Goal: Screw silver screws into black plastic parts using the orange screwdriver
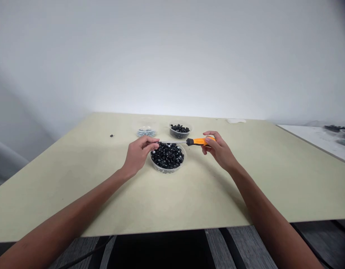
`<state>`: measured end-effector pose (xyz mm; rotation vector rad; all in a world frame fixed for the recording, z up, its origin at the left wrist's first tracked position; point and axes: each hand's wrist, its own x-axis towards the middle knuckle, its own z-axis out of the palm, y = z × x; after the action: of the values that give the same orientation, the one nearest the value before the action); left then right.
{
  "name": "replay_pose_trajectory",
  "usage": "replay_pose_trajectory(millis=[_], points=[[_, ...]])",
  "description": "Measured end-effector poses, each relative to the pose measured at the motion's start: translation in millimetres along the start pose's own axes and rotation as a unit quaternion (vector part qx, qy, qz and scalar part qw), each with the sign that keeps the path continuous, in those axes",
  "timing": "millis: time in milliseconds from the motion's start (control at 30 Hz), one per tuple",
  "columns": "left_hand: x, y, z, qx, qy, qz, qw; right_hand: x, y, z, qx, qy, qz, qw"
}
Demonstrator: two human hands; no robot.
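Observation:
My right hand [217, 148] is closed around the orange and black handle of a screwdriver [199, 141]. The metal shaft runs level to the left, with its tip at the fingers of my left hand [140, 151]. Those fingers are pinched on a small black part [159, 142], mostly hidden by the fingertips. Just below the shaft stands a round clear tub [169, 171] filled with small black parts [168, 155], some showing a silvery screw head.
Behind, a clear tub [180, 129] holds more black pieces, and another container [145, 132] holds silvery screws. One loose black piece [111, 135] lies on the pale table [77, 179] at left. A white object [236, 120] sits by the wall. A white surface [315, 140] adjoins at right.

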<state>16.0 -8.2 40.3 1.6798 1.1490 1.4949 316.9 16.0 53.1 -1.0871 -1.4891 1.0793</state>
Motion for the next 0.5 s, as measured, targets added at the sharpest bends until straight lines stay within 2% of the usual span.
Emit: replay_pose_trajectory(millis=[100, 267, 433, 500], points=[[-1.1, 0.3, 1.6, 0.003, -0.008, 0.004, 1.000, -0.6, -1.5, 2.0, -0.045, 0.029, 0.018, 0.998], [0.3, 0.7, -0.3, 0.009, -0.002, 0.003, 1.000, -1.2, -1.8, 2.7, 0.017, -0.029, 0.004, 0.999], [0.1, -0.2, -0.2, 0.005, -0.012, 0.005, 1.000, -2.7, -4.4, 3.9, -0.071, 0.039, 0.018, 0.997], [0.1, -0.8, -0.3, 0.003, -0.013, 0.003, 1.000, -2.7, -4.0, 3.7, -0.051, 0.027, 0.018, 0.998]])
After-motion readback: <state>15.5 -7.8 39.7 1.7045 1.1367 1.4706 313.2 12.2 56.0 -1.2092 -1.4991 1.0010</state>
